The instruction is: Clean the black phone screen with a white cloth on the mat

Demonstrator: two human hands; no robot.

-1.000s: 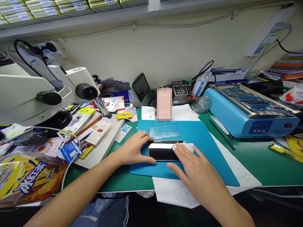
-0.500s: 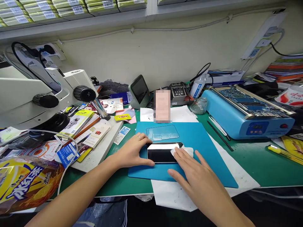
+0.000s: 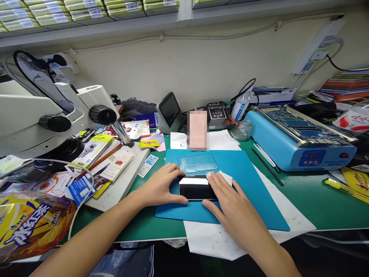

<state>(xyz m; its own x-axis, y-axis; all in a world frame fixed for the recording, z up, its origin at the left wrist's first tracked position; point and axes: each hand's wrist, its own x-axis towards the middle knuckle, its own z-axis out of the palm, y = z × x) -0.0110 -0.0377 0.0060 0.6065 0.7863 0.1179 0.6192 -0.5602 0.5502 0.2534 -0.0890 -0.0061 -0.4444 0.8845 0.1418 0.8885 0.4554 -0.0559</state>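
Note:
A phone (image 3: 196, 189) with a black glossy screen lies flat on the blue mat (image 3: 253, 200). My left hand (image 3: 161, 184) closes on its left end, thumb along the near edge and fingers at the far edge. With stretched fingers, my right hand (image 3: 230, 204) holds a white wipe (image 3: 226, 177) pressed against the right part of the screen. The phone's right end is hidden under that hand. Just beyond the phone, a clear screen protector with a dark outline (image 3: 197, 162) lies on the mat.
To the left stand a microscope (image 3: 54, 123) and a stack of booklets (image 3: 115, 161). A blue heating station (image 3: 300, 142) bearing circuit boards is on the right. Dark and white tweezers (image 3: 268, 166) lie beside it. White paper (image 3: 213, 240) sticks out under the mat.
My right hand and the wipe have slid a little left across the phone screen, and the right thumb now sits closer to the phone's near edge. The left hand stays in place.

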